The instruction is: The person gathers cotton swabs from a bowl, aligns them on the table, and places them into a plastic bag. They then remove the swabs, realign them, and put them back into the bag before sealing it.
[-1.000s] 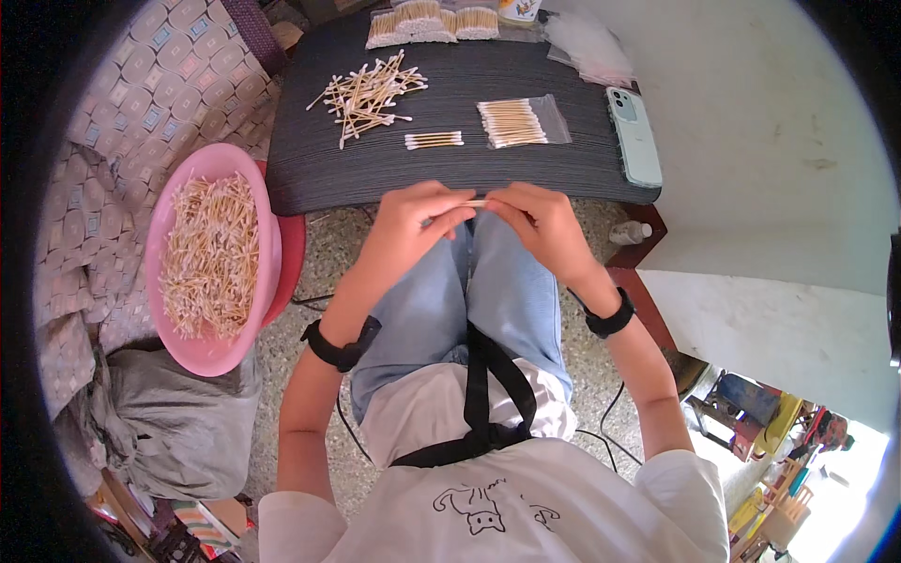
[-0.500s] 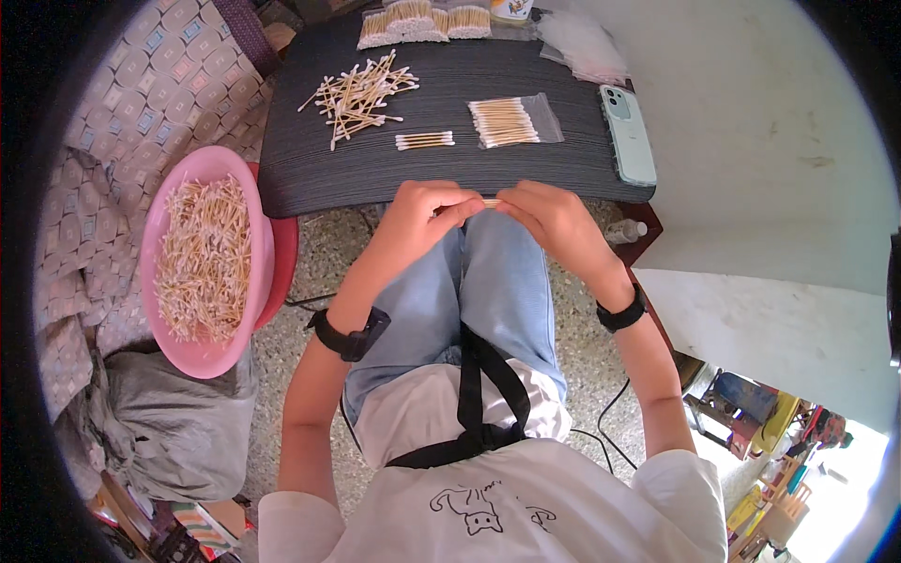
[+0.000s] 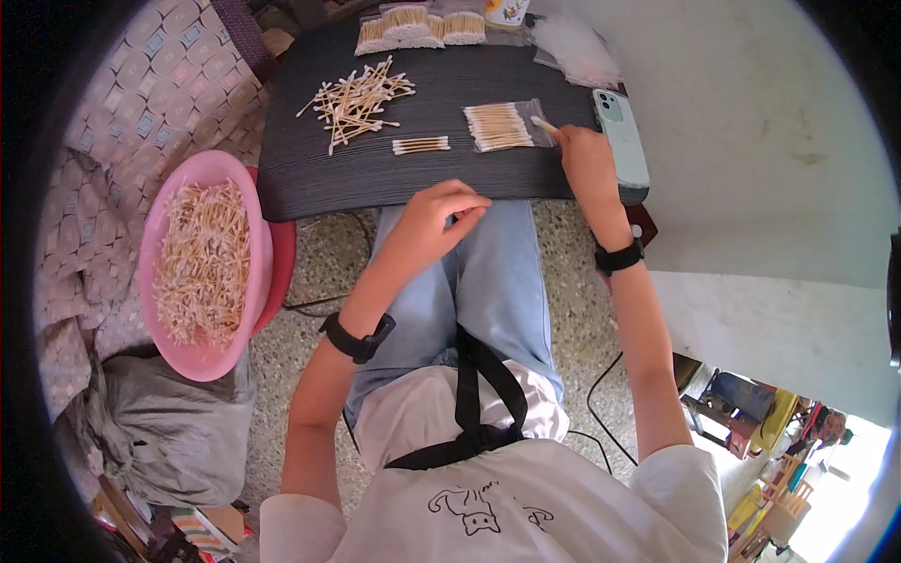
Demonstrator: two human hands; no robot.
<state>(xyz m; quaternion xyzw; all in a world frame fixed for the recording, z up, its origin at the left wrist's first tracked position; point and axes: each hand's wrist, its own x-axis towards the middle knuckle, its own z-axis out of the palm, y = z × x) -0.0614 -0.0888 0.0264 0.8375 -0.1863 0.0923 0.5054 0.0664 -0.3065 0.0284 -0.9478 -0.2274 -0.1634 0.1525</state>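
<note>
While the right hand [image 3: 588, 164] holds swabs [image 3: 545, 126], illegible script [image 3: 491, 487] marks the shirt [image 3: 507, 511]

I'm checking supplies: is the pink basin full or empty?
Not empty: cotton swabs spread across the basin, below its bare rim; their depth is hidden.

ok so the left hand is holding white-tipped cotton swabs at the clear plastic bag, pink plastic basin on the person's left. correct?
Wrong hand: the head view shows the right hand holding the white-tipped cotton swabs at the clear plastic bag. The pink plastic basin is on the person's left, as stated.
</note>
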